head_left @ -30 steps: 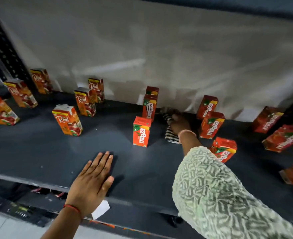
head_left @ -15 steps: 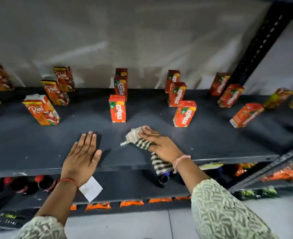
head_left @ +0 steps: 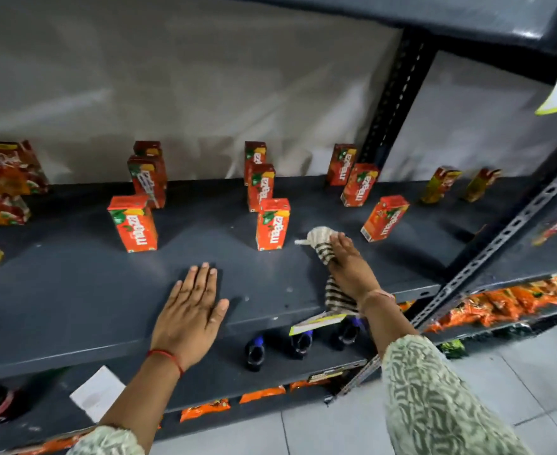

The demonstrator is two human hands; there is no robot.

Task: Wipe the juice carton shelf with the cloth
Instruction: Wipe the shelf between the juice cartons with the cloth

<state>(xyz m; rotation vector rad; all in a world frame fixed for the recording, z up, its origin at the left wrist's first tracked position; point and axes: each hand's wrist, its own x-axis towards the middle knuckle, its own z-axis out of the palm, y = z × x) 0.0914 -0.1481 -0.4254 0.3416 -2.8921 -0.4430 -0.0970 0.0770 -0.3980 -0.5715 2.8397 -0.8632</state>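
Standing juice cartons (head_left: 272, 223) are spread over the dark shelf (head_left: 73, 284); cloth (head_left: 323, 246) is pressed under right hand (head_left: 351, 269), left hand (head_left: 190, 310) laid flat, fingers (head_left: 201, 277) extended.

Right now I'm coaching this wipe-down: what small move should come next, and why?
Probably slide the cloth under the right hand up the gap between two front cartons; the shelf there looks open, and the left hand rests flat.

Below the dark rack, a lower shelf (head_left: 303, 369) carries three dark bottles with blue caps (head_left: 255, 351), and a row of orange snack packets (head_left: 513, 298) fills the tier to the right. A white paper tag (head_left: 96, 392) hangs at the left, a yellow-edged label (head_left: 316, 321) near the middle. Pale floor tiles (head_left: 336, 431) lie beneath; a grey sheet (head_left: 205, 77) backs the rack.
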